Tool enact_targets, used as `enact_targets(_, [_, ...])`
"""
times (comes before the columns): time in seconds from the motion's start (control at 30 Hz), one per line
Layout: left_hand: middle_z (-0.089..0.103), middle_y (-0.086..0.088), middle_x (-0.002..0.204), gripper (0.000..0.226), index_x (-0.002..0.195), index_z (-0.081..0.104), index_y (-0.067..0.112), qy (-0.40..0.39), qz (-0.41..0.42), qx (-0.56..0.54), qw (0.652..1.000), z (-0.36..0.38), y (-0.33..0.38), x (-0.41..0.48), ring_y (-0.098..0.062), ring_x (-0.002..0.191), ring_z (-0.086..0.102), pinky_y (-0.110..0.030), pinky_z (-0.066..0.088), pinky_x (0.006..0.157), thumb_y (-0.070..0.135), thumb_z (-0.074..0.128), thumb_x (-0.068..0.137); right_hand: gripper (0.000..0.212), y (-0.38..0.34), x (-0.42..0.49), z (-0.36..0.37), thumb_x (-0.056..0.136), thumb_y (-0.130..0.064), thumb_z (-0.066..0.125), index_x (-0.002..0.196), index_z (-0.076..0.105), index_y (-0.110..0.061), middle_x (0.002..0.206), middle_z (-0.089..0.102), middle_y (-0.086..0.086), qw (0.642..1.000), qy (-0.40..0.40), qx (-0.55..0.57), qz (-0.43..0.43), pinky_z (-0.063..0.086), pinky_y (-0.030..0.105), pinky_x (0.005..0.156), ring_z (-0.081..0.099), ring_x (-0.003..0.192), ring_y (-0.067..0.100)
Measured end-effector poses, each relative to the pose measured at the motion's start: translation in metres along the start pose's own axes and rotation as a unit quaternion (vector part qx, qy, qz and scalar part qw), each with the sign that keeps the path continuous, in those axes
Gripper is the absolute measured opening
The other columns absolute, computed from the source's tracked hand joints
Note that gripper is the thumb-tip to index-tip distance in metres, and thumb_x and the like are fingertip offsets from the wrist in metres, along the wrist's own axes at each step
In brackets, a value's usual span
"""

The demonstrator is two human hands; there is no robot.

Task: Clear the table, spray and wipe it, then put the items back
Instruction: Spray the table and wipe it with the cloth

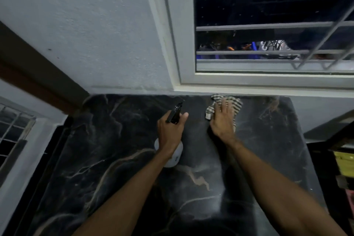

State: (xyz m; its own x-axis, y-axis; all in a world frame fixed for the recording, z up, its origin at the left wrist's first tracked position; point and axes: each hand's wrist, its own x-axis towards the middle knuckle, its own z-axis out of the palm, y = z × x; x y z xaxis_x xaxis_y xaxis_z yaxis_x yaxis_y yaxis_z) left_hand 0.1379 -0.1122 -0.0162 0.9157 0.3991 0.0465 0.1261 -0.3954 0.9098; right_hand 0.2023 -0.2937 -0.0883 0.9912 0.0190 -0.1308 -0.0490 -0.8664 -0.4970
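The table (118,159) has a black marbled top and stands against the wall under a window. My left hand (170,130) grips a spray bottle (175,152) with a white body and a black nozzle, held above the middle of the table. The nozzle points toward the wall. My right hand (223,120) presses flat on a striped cloth (236,104) at the far edge of the table, fingers spread over it. Both forearms reach in from the bottom of the view.
A window with metal bars (268,25) sits above the table's far right. To the right stands a dark shelf holding a yellow object (344,163). A brown beam (38,74) runs along the left wall. A second barred window (11,130) is at the left.
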Motion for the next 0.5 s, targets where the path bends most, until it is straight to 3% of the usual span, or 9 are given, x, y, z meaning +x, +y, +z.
enact_targets(0.13, [0.061, 0.004, 0.057, 0.035, 0.060, 0.059, 0.011, 0.010, 0.013, 0.007, 1.000, -0.050, -0.023, 0.022, -0.011, 0.055, 0.058, -0.025, 0.047, 0.060, 0.020, 0.084, 0.084, 0.059, -0.058, -0.025, 0.042, 0.094, -0.012, 0.051, 0.151, 0.036, -0.009, 0.165, 0.016, 0.016, 0.984, -0.021, -0.025, -0.175, 0.009, 0.049, 0.126, 0.012, 0.153, 0.039])
enact_targets(0.27, [0.065, 0.005, 0.058, 0.029, 0.064, 0.067, 0.010, 0.015, -0.021, -0.005, 1.000, -0.118, -0.056, 0.046, -0.016, 0.057, 0.063, -0.027, 0.051, 0.056, 0.025, 0.084, 0.084, 0.056, -0.107, 0.002, 0.062, 0.093, -0.012, 0.053, 0.147, 0.042, -0.007, 0.162, 0.023, 0.019, 0.999, 0.037, 0.011, 0.026, 0.009, 0.049, 0.125, 0.018, 0.151, 0.040])
enact_targets(0.3, [0.065, 0.006, 0.059, 0.029, 0.066, 0.067, 0.010, 0.015, -0.034, -0.005, 0.999, -0.134, -0.062, 0.051, -0.015, 0.057, 0.062, -0.027, 0.052, 0.057, 0.026, 0.084, 0.084, 0.058, -0.129, 0.000, 0.074, 0.092, -0.011, 0.053, 0.149, 0.039, -0.007, 0.163, 0.020, 0.019, 0.999, 0.032, 0.005, 0.006, 0.007, 0.049, 0.125, 0.015, 0.152, 0.039])
enact_targets(0.4, [0.068, 0.002, 0.066, 0.026, 0.072, 0.068, 0.009, 0.026, -0.049, 0.011, 0.998, -0.185, -0.086, 0.068, -0.017, 0.064, 0.064, -0.028, 0.053, 0.065, 0.026, 0.085, 0.083, 0.059, -0.193, -0.014, 0.111, 0.093, -0.013, 0.053, 0.150, 0.038, -0.008, 0.164, 0.020, 0.017, 0.984, -0.032, -0.021, -0.171, 0.012, 0.047, 0.126, 0.014, 0.152, 0.039])
enact_targets(0.43, [0.071, -0.002, 0.068, 0.027, 0.072, 0.070, 0.007, 0.032, -0.046, 0.027, 0.998, -0.202, -0.094, 0.073, -0.019, 0.066, 0.066, -0.030, 0.054, 0.065, 0.027, 0.084, 0.083, 0.058, -0.206, -0.007, 0.117, 0.092, -0.014, 0.053, 0.148, 0.042, -0.007, 0.161, 0.027, 0.020, 0.983, -0.035, -0.015, -0.181, 0.017, 0.045, 0.124, 0.021, 0.149, 0.042])
enact_targets(0.5, [0.074, -0.005, 0.071, 0.030, 0.072, 0.073, 0.005, 0.048, -0.043, 0.047, 0.997, -0.230, -0.108, 0.080, -0.020, 0.068, 0.069, -0.031, 0.055, 0.066, 0.030, 0.082, 0.085, 0.060, -0.227, 0.009, 0.119, 0.088, -0.012, 0.055, 0.146, 0.044, -0.006, 0.158, 0.030, 0.022, 0.997, 0.008, 0.007, -0.077, 0.019, 0.045, 0.123, 0.027, 0.146, 0.044])
